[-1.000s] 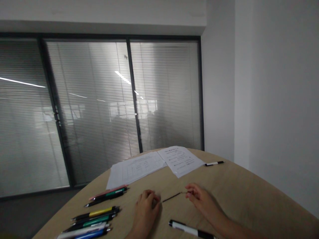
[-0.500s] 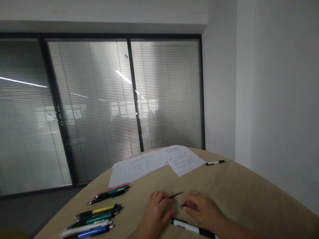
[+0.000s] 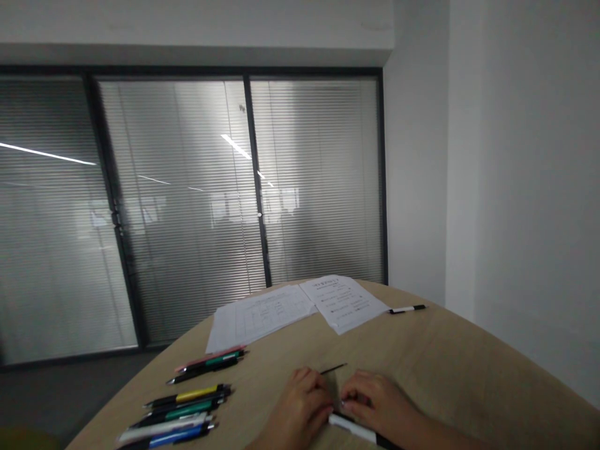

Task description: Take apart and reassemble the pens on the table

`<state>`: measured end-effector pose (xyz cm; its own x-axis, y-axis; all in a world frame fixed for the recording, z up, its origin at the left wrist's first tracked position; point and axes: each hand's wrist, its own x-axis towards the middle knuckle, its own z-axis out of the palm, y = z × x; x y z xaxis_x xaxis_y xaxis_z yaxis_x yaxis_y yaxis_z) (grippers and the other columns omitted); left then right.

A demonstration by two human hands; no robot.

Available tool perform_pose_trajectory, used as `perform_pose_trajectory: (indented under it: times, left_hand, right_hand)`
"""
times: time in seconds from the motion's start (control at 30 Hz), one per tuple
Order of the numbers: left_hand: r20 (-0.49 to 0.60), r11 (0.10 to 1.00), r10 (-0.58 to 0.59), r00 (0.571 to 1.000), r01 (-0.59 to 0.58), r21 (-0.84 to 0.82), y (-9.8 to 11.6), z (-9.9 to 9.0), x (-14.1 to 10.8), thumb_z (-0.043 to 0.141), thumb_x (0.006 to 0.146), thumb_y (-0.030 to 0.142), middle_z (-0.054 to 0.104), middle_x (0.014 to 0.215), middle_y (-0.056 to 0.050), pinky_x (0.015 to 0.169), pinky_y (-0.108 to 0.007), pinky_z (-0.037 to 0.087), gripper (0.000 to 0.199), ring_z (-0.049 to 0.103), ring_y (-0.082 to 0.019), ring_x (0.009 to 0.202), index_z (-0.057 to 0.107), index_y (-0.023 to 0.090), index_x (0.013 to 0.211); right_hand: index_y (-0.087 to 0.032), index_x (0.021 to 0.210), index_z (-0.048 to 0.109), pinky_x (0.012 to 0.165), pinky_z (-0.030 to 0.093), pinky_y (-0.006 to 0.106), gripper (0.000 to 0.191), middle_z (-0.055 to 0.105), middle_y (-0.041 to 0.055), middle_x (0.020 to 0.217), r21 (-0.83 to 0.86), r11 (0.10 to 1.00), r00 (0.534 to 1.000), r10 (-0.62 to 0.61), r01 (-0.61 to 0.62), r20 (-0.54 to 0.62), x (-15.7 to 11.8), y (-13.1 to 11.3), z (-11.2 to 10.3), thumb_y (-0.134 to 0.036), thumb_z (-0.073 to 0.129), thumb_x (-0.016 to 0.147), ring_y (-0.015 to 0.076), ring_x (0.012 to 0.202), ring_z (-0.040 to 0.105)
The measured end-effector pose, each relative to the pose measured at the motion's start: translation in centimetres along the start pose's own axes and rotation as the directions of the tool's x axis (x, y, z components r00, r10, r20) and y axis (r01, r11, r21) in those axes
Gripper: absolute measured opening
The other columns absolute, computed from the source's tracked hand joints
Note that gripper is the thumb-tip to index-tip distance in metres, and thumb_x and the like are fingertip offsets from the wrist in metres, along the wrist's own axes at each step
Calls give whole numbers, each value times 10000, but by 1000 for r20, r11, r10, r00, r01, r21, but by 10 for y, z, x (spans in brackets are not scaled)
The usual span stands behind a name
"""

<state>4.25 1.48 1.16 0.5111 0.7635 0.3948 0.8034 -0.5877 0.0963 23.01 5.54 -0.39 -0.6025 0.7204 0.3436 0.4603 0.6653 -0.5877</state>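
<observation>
The left hand (image 3: pixel 300 406) is rested on the bench (image 3: pixel 450 362), its fingers curled in, close against the dark end of the near pen (image 3: pixel 355 428); whether that end is gripped or merely touched cannot be told. The fingers of the right hand (image 3: pixel 379 400) are bent inward, and a tiny pale glint is seen at their tips, too small to be named; whether anything is pinched there cannot be told either. The near pen is laid just below both sets of fingers, its far part running out of view. A thin dark rod (image 3: pixel 335 368) is seen just beyond the fingers, its lower end hidden by the left ones.

The rod could be knocked or rolled away if the left fingers were swept forward, since it is judged to be light. The near pen could be turned askew by a nudge from the right hand's heel. Anything small at the right fingertips could be dropped if pinched too loosely, and might be hard to find in the dim light.

Well to the left of the fingers, two groups of pens are laid out, among them a pink pen (image 3: pixel 190 364), a yellow pen (image 3: pixel 197 394) and a blue pen (image 3: pixel 185 432). Beyond the fingers, a left sheet (image 3: pixel 253 319) and a right sheet (image 3: pixel 349 306) are spread, with a far pen (image 3: pixel 409 309) just beside the latter. Between the left fingers and the right sheet, the way is crossed by the rod
</observation>
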Motion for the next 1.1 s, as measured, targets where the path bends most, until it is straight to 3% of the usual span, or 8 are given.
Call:
perform_pose_trajectory:
  times: [0.23,0.37,0.5,0.67,0.87,1.0,1.1]
  left_hand:
    - [-43,996,-53,998,50,-69,-1,3,-1,549,746,86,625,820,-58,741,-310,421,100,541,-187,815,618,159,745]
    - [-64,985,-168,984,164,-52,-2,1,0,534,739,71,619,792,-54,739,-329,427,115,544,-192,800,612,156,739]
    - [-49,964,-264,963,264,-18,-4,4,1,503,743,61,613,819,-65,744,-337,435,142,543,-200,815,613,150,740]
    - [-45,970,-241,969,243,30,-3,8,-1,513,723,47,597,903,-72,764,-344,436,155,535,-208,858,610,158,772]
    - [-49,958,-268,962,272,86,-4,11,-2,497,727,55,598,904,-72,765,-361,441,155,537,-217,859,604,162,761]
    - [-73,955,-284,956,289,67,-5,11,-1,494,700,34,596,955,-88,809,-390,431,251,526,-229,906,578,148,907]
    - [-91,976,-210,973,214,31,-3,7,-2,474,713,27,585,997,-93,834,-393,423,311,514,-223,935,534,146,994]
  right_hand:
    - [-209,759,645,620,390,208,129,637,2,729,-48,996,994,78,-81,-79,0,3,1,-198,521,727,135,673,558]
    - [-200,784,615,596,404,202,144,615,3,700,17,984,966,179,-179,-186,4,12,2,-189,477,744,128,633,551]
    - [-194,729,612,645,408,217,215,602,21,736,-15,983,955,173,-182,-243,12,31,4,-63,455,664,140,686,542]
    - [-190,678,646,679,402,248,245,610,34,732,-61,981,966,167,-182,-200,15,48,8,-47,451,639,164,736,544]
    - [-188,735,674,696,408,261,276,631,45,758,-69,983,970,155,-170,-187,14,48,10,-59,447,645,170,741,550]
    - [-181,776,692,711,411,268,307,642,60,776,-68,988,975,125,-140,-181,13,45,8,-54,442,651,177,756,558]
    - [-202,806,702,713,415,276,311,651,59,782,-63,989,975,121,-135,-186,13,46,8,-78,449,675,184,763,564]
